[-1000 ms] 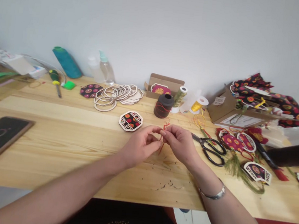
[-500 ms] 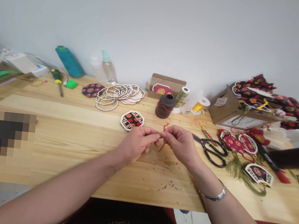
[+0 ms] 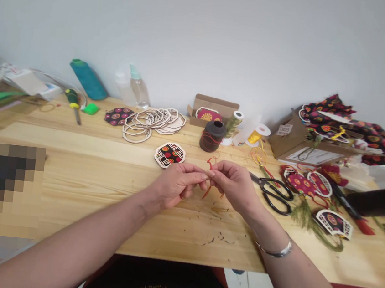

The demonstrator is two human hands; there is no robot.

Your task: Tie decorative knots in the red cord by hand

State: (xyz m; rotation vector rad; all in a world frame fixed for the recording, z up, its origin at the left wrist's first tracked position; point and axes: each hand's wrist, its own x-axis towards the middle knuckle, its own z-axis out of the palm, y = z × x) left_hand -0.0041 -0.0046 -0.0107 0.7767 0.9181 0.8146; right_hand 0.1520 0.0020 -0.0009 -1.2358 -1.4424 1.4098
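Note:
My left hand [image 3: 182, 183] and my right hand [image 3: 231, 184] meet fingertip to fingertip above the table, both pinching a thin red cord [image 3: 207, 192]. Short lengths of the cord stick out above and below the fingers; the part between the fingertips is hidden. Just behind my left hand lies an eight-lobed ornament [image 3: 169, 155] with a pale fretwork frame over dark patterned fabric. Black-handled scissors [image 3: 275, 194] rest to the right of my right hand. Beyond the hands stands a dark thread cone [image 3: 212, 137] with red thread wound round it.
Pale fretwork frames [image 3: 155, 124] are piled behind the ornament. Spools of green thread [image 3: 234, 124] and yellow thread [image 3: 256, 134] stand near a small cardboard box [image 3: 231, 106]. At right are a larger box [image 3: 292, 143], finished ornaments [image 3: 301, 183] and a green tassel [image 3: 304, 215]. A screwdriver [image 3: 73, 101] lies at left.
Both hands stay nearly in place, still pinching the cord. The cord's ends have shifted slightly, and another bit of it shows below my right fingers.

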